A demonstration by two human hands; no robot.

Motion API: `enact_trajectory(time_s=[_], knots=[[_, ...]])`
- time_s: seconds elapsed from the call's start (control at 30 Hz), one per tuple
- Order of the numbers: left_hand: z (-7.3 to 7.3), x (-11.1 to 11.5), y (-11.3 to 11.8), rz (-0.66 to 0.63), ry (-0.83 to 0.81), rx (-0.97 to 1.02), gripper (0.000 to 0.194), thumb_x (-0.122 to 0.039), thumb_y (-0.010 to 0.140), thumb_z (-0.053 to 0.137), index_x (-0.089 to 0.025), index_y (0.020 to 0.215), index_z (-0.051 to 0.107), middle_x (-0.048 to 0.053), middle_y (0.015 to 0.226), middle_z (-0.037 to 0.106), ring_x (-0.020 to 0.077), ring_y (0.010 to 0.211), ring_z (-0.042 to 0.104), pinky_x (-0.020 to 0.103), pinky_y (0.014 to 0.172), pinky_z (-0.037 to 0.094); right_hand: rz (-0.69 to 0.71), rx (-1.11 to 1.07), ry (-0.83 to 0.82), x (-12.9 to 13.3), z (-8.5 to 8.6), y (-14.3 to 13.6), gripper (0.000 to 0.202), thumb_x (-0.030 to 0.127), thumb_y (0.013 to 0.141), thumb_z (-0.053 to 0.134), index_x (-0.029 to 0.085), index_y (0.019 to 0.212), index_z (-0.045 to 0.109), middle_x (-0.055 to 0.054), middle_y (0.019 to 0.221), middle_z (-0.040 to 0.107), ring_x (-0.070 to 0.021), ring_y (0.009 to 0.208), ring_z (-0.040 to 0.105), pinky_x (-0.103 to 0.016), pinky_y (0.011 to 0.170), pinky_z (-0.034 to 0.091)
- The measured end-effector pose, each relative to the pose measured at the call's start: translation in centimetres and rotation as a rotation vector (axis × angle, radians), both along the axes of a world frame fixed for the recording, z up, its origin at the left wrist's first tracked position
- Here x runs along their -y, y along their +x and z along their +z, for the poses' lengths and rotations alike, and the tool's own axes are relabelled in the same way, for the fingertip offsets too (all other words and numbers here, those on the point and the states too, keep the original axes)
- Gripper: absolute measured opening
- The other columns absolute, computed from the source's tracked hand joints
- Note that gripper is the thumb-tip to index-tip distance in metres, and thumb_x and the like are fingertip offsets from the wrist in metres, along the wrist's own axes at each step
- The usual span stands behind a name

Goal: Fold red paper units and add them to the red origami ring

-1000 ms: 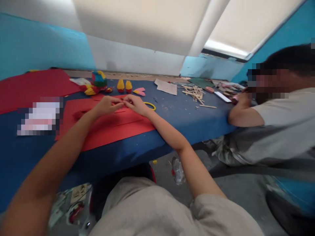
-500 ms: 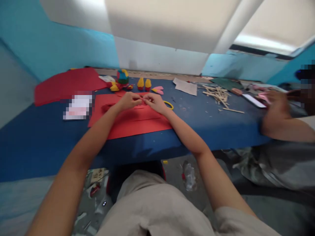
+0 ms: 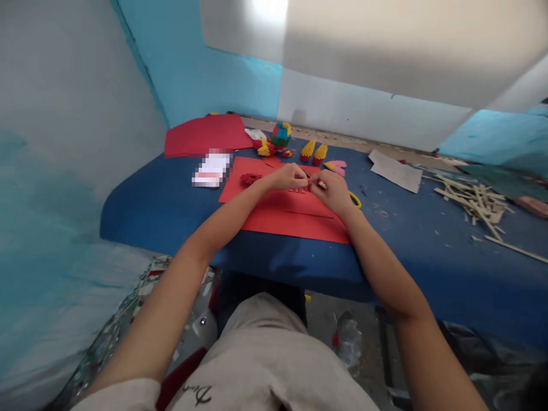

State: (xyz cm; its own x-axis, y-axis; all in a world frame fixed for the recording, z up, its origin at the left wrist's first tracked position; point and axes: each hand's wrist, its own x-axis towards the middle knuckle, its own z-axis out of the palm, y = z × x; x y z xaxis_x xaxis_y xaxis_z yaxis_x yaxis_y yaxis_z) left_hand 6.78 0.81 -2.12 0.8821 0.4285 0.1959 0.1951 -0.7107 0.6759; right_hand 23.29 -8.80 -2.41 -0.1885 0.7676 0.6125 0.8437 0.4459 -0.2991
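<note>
My left hand (image 3: 289, 176) and my right hand (image 3: 330, 190) meet fingertip to fingertip over a red paper sheet (image 3: 291, 214) on the blue table (image 3: 411, 240). Together they pinch a small piece of red paper (image 3: 309, 184) between the fingers; its shape is too small to make out. A little pile of red folded pieces (image 3: 249, 178) lies just left of my left hand. Yellow scissor handles (image 3: 355, 199) peek out behind my right hand.
Behind the hands stand a multicoloured folded-paper figure (image 3: 280, 136), two yellow-and-red paper cones (image 3: 314, 151) and pink paper pieces (image 3: 337, 166). Another red sheet (image 3: 205, 133) lies at the back left, a grey paper (image 3: 396, 170) and several wooden sticks (image 3: 475, 200) to the right.
The view has swung to the left, so the person on the right is out of sight. My hands stay together on the red sheet, still working the small red piece.
</note>
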Motion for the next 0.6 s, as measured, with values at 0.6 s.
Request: enact_trajectory(time_s=[0.6], knots=[[0.8,1.0,0.7,0.029,-0.12,0.199,0.029,-0.002,0.078,0.05,-0.014,0.056,0.064,-0.001,0.052,0.06,0.0103,0.049,0.055,0.022,0.049,0.041,-0.074,-0.041,0.045,-0.1,0.2,0.3,0.009,0.019,0.081,0.057,0.026,0.075,0.059,-0.005,0.079,0.064,-0.0196,0.081,0.058,-0.035,0.072,0.049]])
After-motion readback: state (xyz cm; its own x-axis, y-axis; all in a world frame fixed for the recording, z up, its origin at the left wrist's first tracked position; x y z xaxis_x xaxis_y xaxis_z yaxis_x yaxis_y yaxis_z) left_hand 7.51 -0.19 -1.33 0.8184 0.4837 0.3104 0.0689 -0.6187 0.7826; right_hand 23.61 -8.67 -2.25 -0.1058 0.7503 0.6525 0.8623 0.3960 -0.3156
